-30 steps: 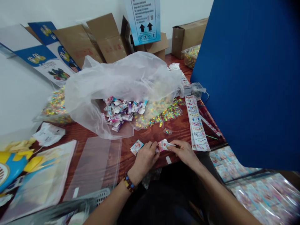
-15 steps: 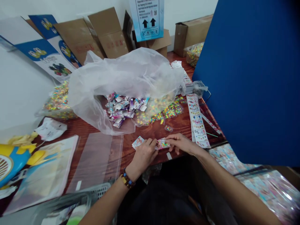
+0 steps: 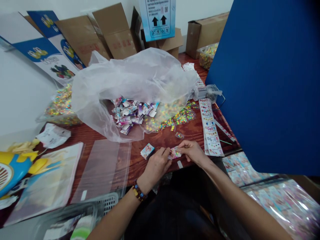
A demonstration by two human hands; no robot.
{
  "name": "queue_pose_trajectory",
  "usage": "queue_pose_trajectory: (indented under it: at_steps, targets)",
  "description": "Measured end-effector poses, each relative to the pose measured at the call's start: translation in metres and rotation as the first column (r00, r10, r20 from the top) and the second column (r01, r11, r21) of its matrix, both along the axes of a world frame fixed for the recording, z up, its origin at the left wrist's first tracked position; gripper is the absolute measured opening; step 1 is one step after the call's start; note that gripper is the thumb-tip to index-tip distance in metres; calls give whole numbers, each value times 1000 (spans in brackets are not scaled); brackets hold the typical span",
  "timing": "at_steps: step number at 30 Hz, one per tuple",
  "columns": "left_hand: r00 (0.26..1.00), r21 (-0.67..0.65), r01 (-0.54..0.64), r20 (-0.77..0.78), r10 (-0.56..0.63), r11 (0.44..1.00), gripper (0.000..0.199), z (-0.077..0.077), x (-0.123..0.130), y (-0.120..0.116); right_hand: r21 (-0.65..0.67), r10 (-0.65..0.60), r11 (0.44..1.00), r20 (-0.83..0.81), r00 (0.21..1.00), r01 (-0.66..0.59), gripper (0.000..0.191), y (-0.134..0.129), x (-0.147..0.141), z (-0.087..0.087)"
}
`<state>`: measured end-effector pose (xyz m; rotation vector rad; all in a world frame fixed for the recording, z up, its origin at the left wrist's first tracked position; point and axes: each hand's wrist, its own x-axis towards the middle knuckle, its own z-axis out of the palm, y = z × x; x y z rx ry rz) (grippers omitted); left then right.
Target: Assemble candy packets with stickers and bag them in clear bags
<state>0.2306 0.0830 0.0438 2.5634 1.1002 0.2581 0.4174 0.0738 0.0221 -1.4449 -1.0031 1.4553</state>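
Observation:
Between both hands, near the table's front edge, lies a small pink printed packet with bright bits showing at its right. My left hand, with a beaded bracelet at the wrist, has its fingers closed on the packet's left end. The fingers of my right hand pinch its right end. A small light-blue printed box sits just left of my left hand. Beyond the hands, one little clear sachet of coloured bits lies alone on the wood.
A large translucent plastic bag covers part of a heap of small boxes and colourful sachets. Sticker sheets lie at right, beside a big blue panel. A grey basket stands at lower left; cartons line the wall.
My left hand has shifted slightly right and down, uncovering more of the light-blue box. The right fingers have drawn together at the packet's right end. The view has tilted a little.

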Motion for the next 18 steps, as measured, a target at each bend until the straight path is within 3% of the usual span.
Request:
queue_pose_trajectory:
  at_steps: [10,15,18]
  targets:
    - [998,-71,-17,54,21,997,38,-6,-1,-3,-88,16,996,47,999,-11,20,-9,-9,9]
    - [995,-88,-4,95,12,996,33,-5,-2,-3,-91,-76,993,-40,996,72,23,-10,-9,4]
    - [998,-81,-7,63,13,997,33,-8,-3,-4,-81,-86,993,-9,996,85,22,-12,-15,-1]
